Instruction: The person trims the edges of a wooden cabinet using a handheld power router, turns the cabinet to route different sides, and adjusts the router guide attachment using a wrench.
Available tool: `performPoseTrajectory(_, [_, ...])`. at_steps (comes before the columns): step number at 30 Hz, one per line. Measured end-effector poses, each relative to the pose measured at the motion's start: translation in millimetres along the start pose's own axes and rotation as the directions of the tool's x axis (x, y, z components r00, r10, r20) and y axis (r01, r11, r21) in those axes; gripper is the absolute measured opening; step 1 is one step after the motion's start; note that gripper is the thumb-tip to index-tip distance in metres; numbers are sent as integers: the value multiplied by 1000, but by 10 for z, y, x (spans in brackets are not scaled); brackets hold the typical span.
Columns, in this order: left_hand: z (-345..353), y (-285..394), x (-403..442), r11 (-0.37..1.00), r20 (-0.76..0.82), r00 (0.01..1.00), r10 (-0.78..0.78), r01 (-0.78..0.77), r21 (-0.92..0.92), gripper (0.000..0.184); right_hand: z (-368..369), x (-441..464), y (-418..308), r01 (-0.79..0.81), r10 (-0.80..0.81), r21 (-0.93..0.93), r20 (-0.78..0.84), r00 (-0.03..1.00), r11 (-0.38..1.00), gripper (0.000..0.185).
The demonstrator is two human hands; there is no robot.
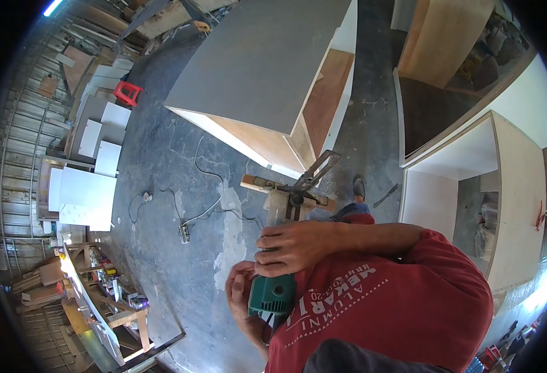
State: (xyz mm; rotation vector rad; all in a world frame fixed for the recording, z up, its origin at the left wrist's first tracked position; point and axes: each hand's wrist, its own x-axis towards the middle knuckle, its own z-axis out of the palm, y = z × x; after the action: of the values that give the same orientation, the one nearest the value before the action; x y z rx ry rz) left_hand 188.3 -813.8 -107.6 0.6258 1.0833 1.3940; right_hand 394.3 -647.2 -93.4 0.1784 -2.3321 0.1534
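A trim router (272, 294) with a green motor housing is held close against the red shirt. My right hand (293, 245) wraps over its upper body, the fingers curled round it. On the housing's left side my left hand (241, 292) has its fingers closed against it. Ahead of my right hand, a slotted black metal guide (314, 177) and wooden strips (258, 183) sit at the tool's base end. The bit is hidden. Just beyond stands a large grey-topped cabinet (254, 68) with bare wood inside.
On the floor at left lie a power cord (208, 168) and a socket block (184, 234). Open cabinet carcasses (516, 205) stand at right. White panels (87, 193) and a red stool (128, 93) are at far left. A shoe (359, 186) shows near the cabinet.
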Motion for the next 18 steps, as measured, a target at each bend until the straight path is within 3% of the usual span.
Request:
performPoseTrajectory(1, [-5, -37, -52, 998, 6, 998, -65, 65, 26, 60, -7, 8, -2, 2, -2, -5, 2, 1000, 1000, 24])
performPoseTrajectory(4, [133, -127, -230, 985, 75, 984, -159, 153, 74, 61, -63, 40, -2, 14, -13, -6, 10, 1000, 1000, 25])
performPoseTrajectory(10, [239, -52, -140, 982, 144, 984, -104, 78, 175, 61, -112, 38, -21, 9, -9, -29, 15, 1000, 1000, 26])
performPoseTrajectory(12, [-6, 29, 27, 954, -2, 994, 112, -107, 280, 61, -152, -11, 8, -5, 6, -57, 20, 1000, 998, 27])
performPoseTrajectory(13, [-182, 66, 34, 900, -97, 949, 299, -247, 359, 55, -176, -47, 30, -71, 71, -48, 7, 997, 996, 33])
performPoseTrajectory(15, [-302, 338, -206, 753, -246, 715, 655, -588, 296, 40, -248, -104, 67, -131, 131, -44, 1, 991, 990, 41])
performPoseTrajectory(16, [-332, 561, -332, 724, -81, 740, 668, -671, -161, 35, -295, -129, 89, -223, 223, 3, -14, 975, 975, 52])
performPoseTrajectory(17, [-395, 609, -554, 675, 6, 697, 717, -691, -259, 33, -341, -152, 112, -311, 312, 48, -25, 950, 949, 63])
performPoseTrajectory(18, [-399, 778, -584, 777, 498, 602, 624, -411, -477, 22, -386, -167, 119, -305, 306, 39, -19, 952, 951, 63])
